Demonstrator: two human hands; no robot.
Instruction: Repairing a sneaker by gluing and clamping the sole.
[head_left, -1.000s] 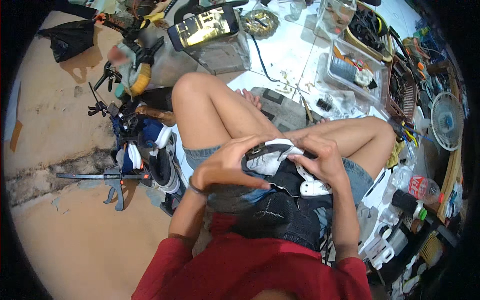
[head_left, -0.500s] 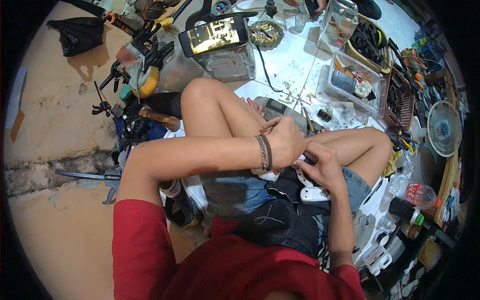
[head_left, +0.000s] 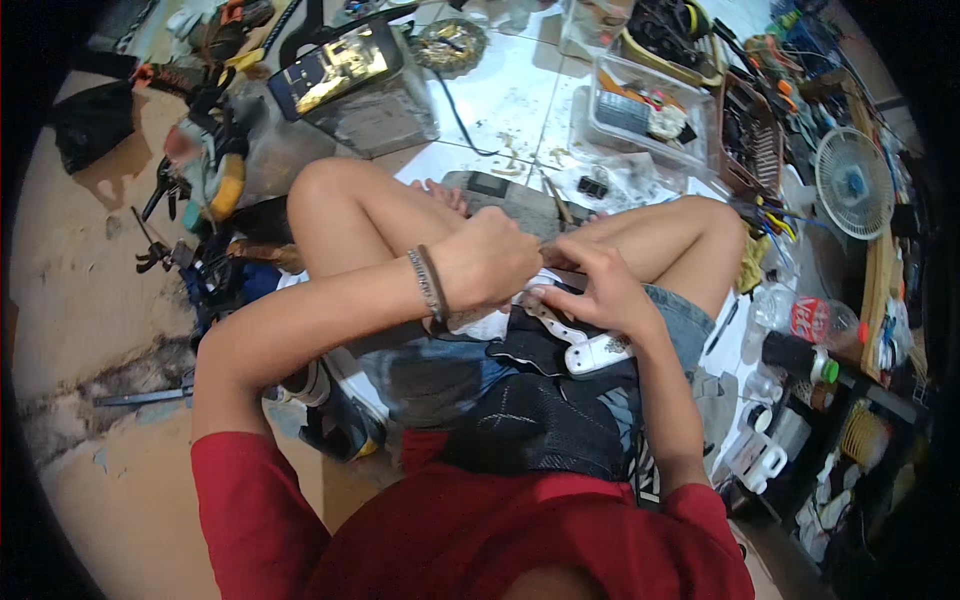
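Over your blue denim shorts (head_left: 683, 326), in your lap, lies a soft black-and-white shoe upper (head_left: 527, 342). Your hands sit close together at its far edge: your right hand (head_left: 603, 288) clamps it; whether your curled left hand (head_left: 490, 260) grips it, I cannot tell.

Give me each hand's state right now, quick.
Left hand: closed; whether it holds anything cannot be told.
Right hand: closed, holding the black-and-white piece at its edge.
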